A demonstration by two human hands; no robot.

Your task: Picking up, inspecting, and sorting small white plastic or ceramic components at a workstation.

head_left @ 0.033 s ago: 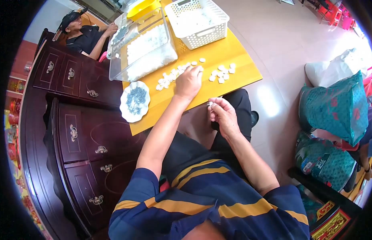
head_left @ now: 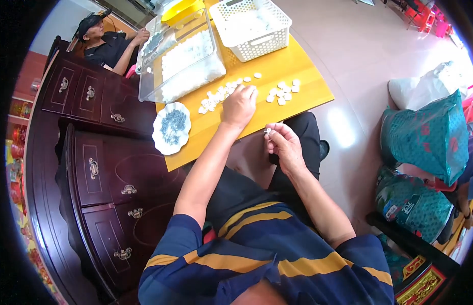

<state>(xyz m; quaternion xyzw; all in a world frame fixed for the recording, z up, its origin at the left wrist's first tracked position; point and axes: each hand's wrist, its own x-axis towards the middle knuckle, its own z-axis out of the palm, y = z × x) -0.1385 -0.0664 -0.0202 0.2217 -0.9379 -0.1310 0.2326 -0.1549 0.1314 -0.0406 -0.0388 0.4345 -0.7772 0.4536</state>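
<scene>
My left hand (head_left: 239, 108) rests over the yellow table (head_left: 216, 129), its fingers curled down at the edge of a loose group of small white pieces (head_left: 211, 101). What its fingertips hold, if anything, is hidden. Just off the table's near edge, above my leg, my right hand (head_left: 286, 147) pinches a small white piece (head_left: 267, 131) between thumb and fingers. Another cluster of white pieces (head_left: 281, 93) lies on the table to the right of my left hand. Left of the loose group, a scalloped white dish (head_left: 160, 141) holds many small dark grey bits (head_left: 174, 126).
A clear plastic bin (head_left: 150, 90) full of white pieces stands on the table beside a white perforated basket (head_left: 262, 49) and a yellow tray (head_left: 183, 11). A dark wooden cabinet (head_left: 114, 162) fills the left. Another person (head_left: 112, 48) sits beyond it. Teal sacks (head_left: 424, 134) stand at right.
</scene>
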